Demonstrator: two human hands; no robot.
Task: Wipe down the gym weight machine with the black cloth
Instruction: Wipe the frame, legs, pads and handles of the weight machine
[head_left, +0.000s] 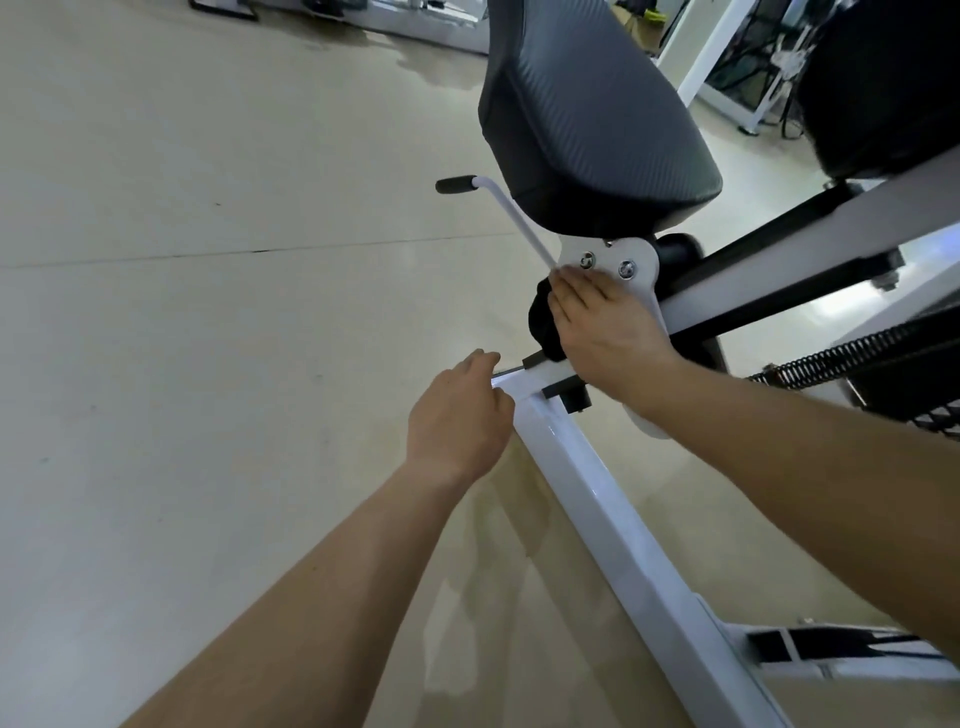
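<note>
The black cloth (541, 323) sat bunched into a dark, soft wad against the lower edge of the weight machine's white bracket plate (638, 280), just under the ribbed black seat pad (587, 114). The right hand (608, 332) pressed it there, fingers together and nearly straight over it. The left hand (460, 415) curled its fingers at the end of the white frame beam (597, 499), by a thin dark pin (511, 372); whether it gripped the pin could not be told.
</note>
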